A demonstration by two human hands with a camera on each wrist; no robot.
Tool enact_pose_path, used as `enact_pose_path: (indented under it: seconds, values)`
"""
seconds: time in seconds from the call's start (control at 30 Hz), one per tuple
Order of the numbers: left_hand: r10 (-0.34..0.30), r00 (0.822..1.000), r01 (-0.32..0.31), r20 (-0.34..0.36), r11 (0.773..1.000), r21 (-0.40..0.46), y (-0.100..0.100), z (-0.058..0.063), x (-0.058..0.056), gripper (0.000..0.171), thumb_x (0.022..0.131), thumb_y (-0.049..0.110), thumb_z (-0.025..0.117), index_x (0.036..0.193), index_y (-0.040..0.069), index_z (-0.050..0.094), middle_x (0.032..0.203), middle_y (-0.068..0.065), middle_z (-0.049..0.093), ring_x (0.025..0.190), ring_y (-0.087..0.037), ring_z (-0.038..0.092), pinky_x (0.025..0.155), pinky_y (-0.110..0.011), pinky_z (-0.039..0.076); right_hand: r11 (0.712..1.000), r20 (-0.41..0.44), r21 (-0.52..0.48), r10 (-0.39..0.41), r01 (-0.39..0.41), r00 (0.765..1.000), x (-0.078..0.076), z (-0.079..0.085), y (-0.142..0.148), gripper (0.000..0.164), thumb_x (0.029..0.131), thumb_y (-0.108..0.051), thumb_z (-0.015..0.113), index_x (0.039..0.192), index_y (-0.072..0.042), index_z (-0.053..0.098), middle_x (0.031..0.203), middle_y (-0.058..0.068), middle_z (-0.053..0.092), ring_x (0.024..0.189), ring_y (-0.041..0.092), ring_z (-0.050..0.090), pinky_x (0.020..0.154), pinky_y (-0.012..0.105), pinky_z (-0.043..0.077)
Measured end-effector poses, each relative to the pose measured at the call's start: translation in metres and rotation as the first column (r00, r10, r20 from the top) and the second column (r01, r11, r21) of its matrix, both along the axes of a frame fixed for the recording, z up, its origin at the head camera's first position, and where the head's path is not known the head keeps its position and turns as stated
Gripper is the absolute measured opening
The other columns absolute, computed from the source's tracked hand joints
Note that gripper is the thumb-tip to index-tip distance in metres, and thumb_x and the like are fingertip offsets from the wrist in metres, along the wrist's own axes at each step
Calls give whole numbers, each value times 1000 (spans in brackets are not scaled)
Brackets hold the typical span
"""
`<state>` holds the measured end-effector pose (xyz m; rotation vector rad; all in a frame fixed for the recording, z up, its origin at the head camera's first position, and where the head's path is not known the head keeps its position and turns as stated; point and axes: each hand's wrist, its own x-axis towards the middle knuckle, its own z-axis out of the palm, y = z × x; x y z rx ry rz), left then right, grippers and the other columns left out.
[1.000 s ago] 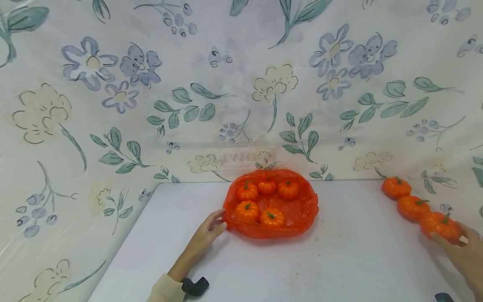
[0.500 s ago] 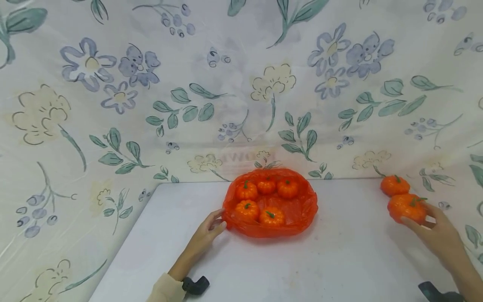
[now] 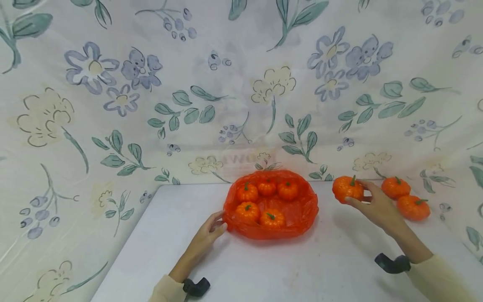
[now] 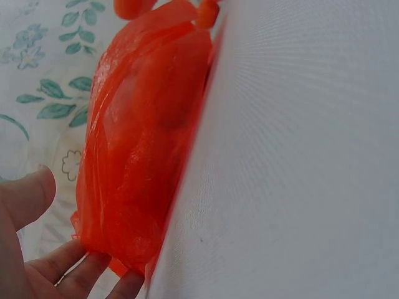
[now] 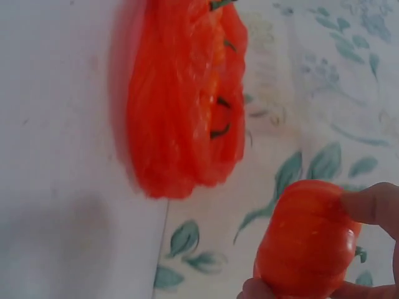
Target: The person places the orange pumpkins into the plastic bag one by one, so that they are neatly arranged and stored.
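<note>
Raised above the white table in the head view, a small orange pumpkin (image 3: 346,190) with a green stem is gripped from its right side by my right hand (image 3: 378,208). In the right wrist view, thumb and fingers press opposite sides of this pumpkin (image 5: 305,240). A red plastic bag (image 3: 264,233), spread wide at the top, stands mid-table with several small pumpkins (image 3: 273,217) inside. My left hand (image 3: 207,230) touches the bag's left side. In the left wrist view, its fingertips rest against the bag (image 4: 140,143) low down while the thumb stands apart.
Two more pumpkins, a farther one (image 3: 396,187) and a nearer one (image 3: 413,208), sit at the table's right back edge. The white table (image 3: 279,272) ends at a floral sheet (image 3: 241,105) hanging behind and along the sides.
My right hand has carried the nearest pumpkin of the right-hand row leftward, past the other two toward the bag. My left hand has stayed at the bag.
</note>
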<state>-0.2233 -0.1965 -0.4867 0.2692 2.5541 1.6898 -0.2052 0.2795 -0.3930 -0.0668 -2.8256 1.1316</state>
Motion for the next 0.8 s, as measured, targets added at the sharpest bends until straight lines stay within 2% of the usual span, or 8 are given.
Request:
enact_pose_path:
  seconds: [0.2, 0.47, 0.63, 0.8]
  values:
    - [3, 1000, -3, -21, 1000, -9, -1, 1, -1, 57, 97, 33, 62, 148, 14, 45, 151, -11, 49, 130, -32, 52, 110, -53, 44, 996, -19, -3, 90, -90, 996, -24, 8, -42, 86, 91, -51, 68, 153, -4, 31, 151, 27, 40, 122, 46, 53, 88, 51, 59]
    - [3, 1000, -3, -7, 1000, -14, 0, 1, -1, 58, 97, 35, 62, 149, 15, 44, 154, -11, 46, 131, -31, 51, 112, -55, 41, 974, -59, -5, 225, -226, 973, -45, -2, -81, 78, 90, -42, 73, 149, -5, 38, 144, 24, 50, 117, 41, 60, 86, 46, 60]
    - [5, 1000, -6, -3, 1000, -13, 0, -1, -1, 58, 96, 36, 63, 148, 16, 46, 153, -9, 47, 131, -29, 51, 112, -53, 41, 957, -93, 39, 290, -288, 952, -55, -10, -97, 73, 89, -35, 75, 144, 1, 43, 140, 25, 54, 116, 40, 61, 91, 50, 58]
    - [6, 1000, -6, -12, 1000, -8, -1, -1, -1, 57, 96, 35, 62, 148, 16, 47, 152, -9, 49, 129, -29, 52, 109, -49, 43, 948, -51, 70, 313, -309, 948, -63, -16, -107, 73, 90, -32, 74, 144, 4, 42, 144, 26, 50, 126, 43, 54, 100, 56, 51]
